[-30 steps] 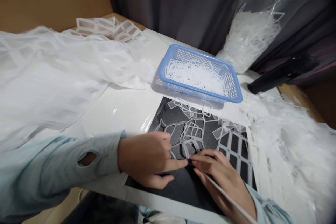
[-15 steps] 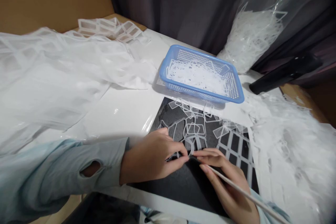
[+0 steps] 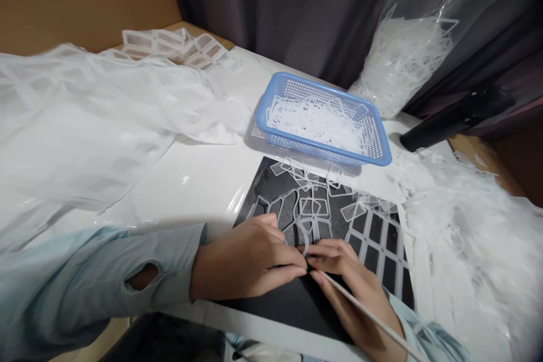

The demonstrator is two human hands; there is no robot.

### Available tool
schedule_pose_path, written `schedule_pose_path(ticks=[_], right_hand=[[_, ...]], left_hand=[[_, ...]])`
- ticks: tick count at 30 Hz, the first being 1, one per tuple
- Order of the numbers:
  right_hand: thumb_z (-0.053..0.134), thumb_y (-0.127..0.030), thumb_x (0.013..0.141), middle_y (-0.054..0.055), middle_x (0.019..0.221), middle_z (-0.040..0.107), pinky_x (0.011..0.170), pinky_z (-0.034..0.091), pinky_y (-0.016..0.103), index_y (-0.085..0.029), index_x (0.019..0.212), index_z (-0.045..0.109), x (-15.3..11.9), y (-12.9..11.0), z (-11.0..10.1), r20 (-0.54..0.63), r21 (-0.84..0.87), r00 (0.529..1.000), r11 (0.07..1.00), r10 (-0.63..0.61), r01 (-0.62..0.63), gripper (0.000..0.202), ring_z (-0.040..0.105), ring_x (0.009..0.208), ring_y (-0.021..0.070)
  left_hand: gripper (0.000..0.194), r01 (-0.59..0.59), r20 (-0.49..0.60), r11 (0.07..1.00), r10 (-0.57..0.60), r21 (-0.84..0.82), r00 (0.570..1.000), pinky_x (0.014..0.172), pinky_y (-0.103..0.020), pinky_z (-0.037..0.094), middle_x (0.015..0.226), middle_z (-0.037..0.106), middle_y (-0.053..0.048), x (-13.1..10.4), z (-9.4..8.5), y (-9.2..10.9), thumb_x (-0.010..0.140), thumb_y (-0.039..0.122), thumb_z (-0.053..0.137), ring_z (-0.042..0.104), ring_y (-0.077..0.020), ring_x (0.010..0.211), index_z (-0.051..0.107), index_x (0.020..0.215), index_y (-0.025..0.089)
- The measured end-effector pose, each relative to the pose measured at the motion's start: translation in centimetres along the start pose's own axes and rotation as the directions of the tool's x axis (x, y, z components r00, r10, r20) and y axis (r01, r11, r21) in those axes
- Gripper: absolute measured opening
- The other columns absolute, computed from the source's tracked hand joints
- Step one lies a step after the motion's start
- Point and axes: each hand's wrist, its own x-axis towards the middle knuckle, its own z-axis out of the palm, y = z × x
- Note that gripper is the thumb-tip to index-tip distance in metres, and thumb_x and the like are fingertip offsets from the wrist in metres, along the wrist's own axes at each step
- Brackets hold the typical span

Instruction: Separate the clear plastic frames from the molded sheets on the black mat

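A black mat [image 3: 288,302] lies on the white table, with translucent frame pieces [image 3: 314,207] spread over it. My left hand [image 3: 254,257] is over the mat, thumb and forefinger pinched at the lower edge of these pieces; what is between the fingertips is too small to tell. My right hand [image 3: 354,285] meets it from the right, its fingers closed around the tip end of a thin pale stick [image 3: 365,310] that slants down to the lower right. A grid-shaped translucent sheet [image 3: 382,246] lies on the mat's right side.
Behind the mat stands a blue basket [image 3: 324,147] of white scraps. White sheets [image 3: 93,130] cover the table's left; a pile of clear scraps [image 3: 475,249] lies at right. Further back are a filled clear bag [image 3: 407,62] and a black cylindrical object [image 3: 445,124].
Both hands have moved slightly down and stay close together. The translucent pieces beside the left fingers have shifted a little. The whole view has slid slightly left.
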Motion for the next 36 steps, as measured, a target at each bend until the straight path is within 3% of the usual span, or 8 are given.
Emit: schedule_pose_path(ticks=[8,19,26,31,36], right_hand=[[0.056,-0.015,0.096,0.007,0.099,0.071,0.085,0.053,0.031,-0.017,0.102,0.062,-0.2,0.3,-0.2,0.04,0.086,0.999,0.996,0.013,-0.016,0.009,0.062,0.098,0.018],[0.056,-0.013,0.096,0.006,0.102,0.072,0.086,0.046,0.036,-0.017,0.1,0.062,-0.4,0.2,-0.6,-0.062,-0.024,0.997,0.999,-0.04,0.039,0.008,0.059,0.094,0.0181],[0.057,-0.01,0.094,0.003,0.099,0.069,0.089,0.042,0.038,-0.02,0.099,0.06,0.0,0.5,-1.2,0.154,0.219,0.987,0.973,0.046,-0.08,0.012,0.06,0.095,0.0177],[0.059,-0.011,0.093,0.003,0.094,0.066,0.083,0.041,0.038,-0.02,0.096,0.061,0.0,0.4,-1.3,0.136,0.228,0.988,0.968,0.072,-0.102,0.009,0.059,0.091,0.0173],[0.058,-0.01,0.093,0.004,0.093,0.067,0.085,0.041,0.039,-0.018,0.094,0.061,-0.1,0.0,-1.1,0.099,0.147,0.994,0.987,0.046,-0.061,0.009,0.06,0.091,0.0184]], left_hand=[[0.015,0.078,0.018,0.997,-0.079,0.013,0.997,0.071,-0.03,0.031,0.057,0.056,0.003,0.0,-0.1,-0.2,0.089,0.023,0.057,0.049,-0.0118,0.056,0.065,0.077,0.02],[0.012,-0.005,0.088,0.999,0.008,-0.037,0.996,0.069,-0.032,0.03,0.054,0.052,0.006,0.2,-0.4,0.0,0.08,0.013,0.06,0.046,-0.0109,0.055,0.057,0.07,0.018],[0.019,-0.127,0.071,0.975,0.116,0.183,0.991,0.065,-0.035,0.029,0.054,0.051,0.004,0.2,-0.7,-0.4,0.087,0.023,0.061,0.041,-0.0133,0.056,0.058,0.069,0.019],[0.013,-0.279,-0.042,0.888,0.315,0.365,0.948,0.067,-0.035,0.033,0.067,0.056,0.001,0.0,-1.5,-0.3,0.089,0.029,0.061,0.048,-0.0159,0.068,0.066,0.091,0.018],[0.015,-0.32,0.064,0.853,0.323,0.413,0.944,0.068,-0.035,0.034,0.067,0.054,0.001,0.0,-1.6,-0.1,0.09,0.031,0.061,0.048,-0.0163,0.071,0.068,0.092,0.017]])
